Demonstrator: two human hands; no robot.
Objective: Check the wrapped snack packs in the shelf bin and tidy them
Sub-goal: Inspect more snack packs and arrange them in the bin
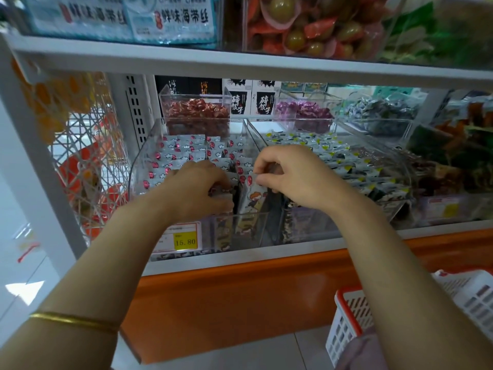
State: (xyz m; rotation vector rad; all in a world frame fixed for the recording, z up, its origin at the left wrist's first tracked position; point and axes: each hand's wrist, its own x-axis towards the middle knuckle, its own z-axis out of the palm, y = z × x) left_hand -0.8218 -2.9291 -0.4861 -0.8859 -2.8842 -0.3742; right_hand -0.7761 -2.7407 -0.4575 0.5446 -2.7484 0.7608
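A clear acrylic shelf bin (142,158) holds several small grey wrapped snack packs (184,152) with red dots and cloud prints, standing in rows. My left hand (193,186) reaches into the bin's front part, fingers curled round a bunch of packs. My right hand (290,174) is beside it over the bin's right wall, pinching the top edge of one upright pack (252,193) between thumb and fingers. The fronts of the packs under both hands are hidden.
A yellow price tag (185,240) reading 15.80 sits on the bin's front. A neighbouring bin (394,209) of grey-and-yellow packs lies to the right, with bins of red (197,109) and purple sweets (304,110) behind. A white basket (354,324) stands at lower right.
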